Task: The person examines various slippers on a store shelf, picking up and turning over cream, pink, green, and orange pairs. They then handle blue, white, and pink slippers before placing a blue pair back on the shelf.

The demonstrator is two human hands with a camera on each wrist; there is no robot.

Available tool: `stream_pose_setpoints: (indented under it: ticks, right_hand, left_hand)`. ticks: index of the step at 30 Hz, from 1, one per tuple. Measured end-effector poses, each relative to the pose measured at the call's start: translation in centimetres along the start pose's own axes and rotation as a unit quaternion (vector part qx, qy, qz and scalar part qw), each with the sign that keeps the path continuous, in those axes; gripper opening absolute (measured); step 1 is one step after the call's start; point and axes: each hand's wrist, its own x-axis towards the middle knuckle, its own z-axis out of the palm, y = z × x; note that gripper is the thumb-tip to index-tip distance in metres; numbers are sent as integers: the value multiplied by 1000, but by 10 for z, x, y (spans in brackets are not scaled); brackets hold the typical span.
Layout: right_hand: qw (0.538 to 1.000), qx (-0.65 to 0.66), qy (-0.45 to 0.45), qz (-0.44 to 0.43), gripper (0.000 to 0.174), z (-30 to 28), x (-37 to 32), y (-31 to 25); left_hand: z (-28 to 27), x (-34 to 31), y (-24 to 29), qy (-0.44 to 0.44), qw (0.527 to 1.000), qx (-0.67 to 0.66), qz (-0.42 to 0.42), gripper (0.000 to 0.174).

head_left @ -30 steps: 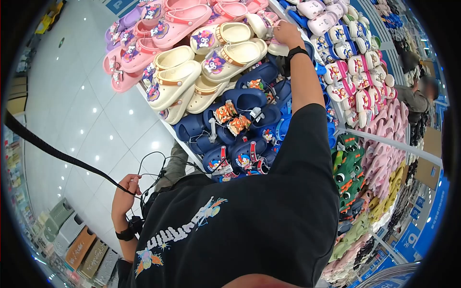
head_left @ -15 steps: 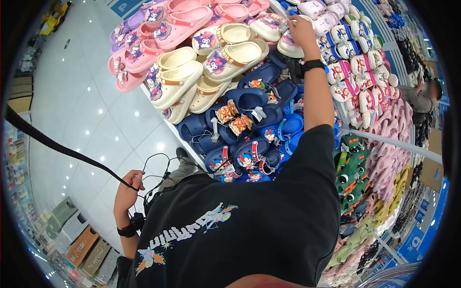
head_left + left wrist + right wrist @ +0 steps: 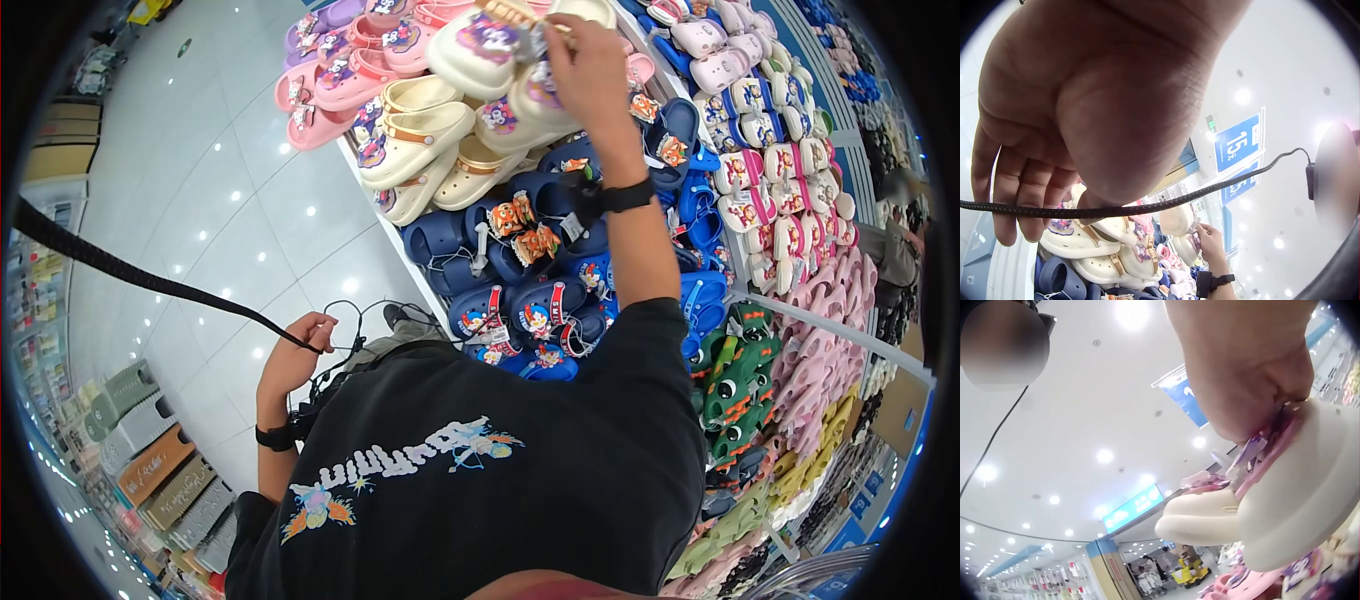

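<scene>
My right hand [image 3: 592, 85] pinches the tag or strap area of a pair of cream clogs with purple character charms, one clog [image 3: 474, 52] held above the stacked shoes. In the right wrist view, the pale clog [image 3: 1310, 487] hangs beneath the hand [image 3: 1247, 369], with a second clog [image 3: 1200, 515] beside it. Hidden fingertips leave the exact grip unclear. My left hand [image 3: 290, 358] is away from the shoes, at my side; its fingers [image 3: 1029, 187] hang relaxed behind a black cord [image 3: 1129, 210] and hold nothing visible.
Cream clogs [image 3: 425, 140], pink clogs [image 3: 345, 82] and navy clogs [image 3: 440, 245] fill the near display. White, pink-trimmed shoes [image 3: 742, 170] and green ones [image 3: 735, 385] lie to the right. Boxes [image 3: 150, 465] stand lower left on the tiled floor [image 3: 240, 190]. Another person [image 3: 890, 250] is at far right.
My right hand has raised the cream clogs and brought them left, over the other cream pairs. My left hand stays beside me. The head view has shifted.
</scene>
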Motion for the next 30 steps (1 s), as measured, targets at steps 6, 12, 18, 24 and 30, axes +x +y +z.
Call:
stream_pose_setpoints:
  ticks: [6,12,18,24,30]
  right_hand:
    - [989,-28,-21,146,18,47,-33,-63]
    - [965,-101,8,243,20,104,-60,-82]
    - [969,25,22,245,29,87,-64,-69]
    - [967,-163,17,194,73,-8,-66,107]
    - [904,-207,-255,274,72,-63,-91,229]
  left_hand:
    - [10,-3,-16,-2,1000,1,0,30]
    - [20,-4,-24,-23,999,31,11,29]
    - [29,-5,-32,-52,998,19,43,28]
    - [24,-6,-34,-44,999,11,7,28]
    - [32,-2,-29,-44,999,5,1,27]
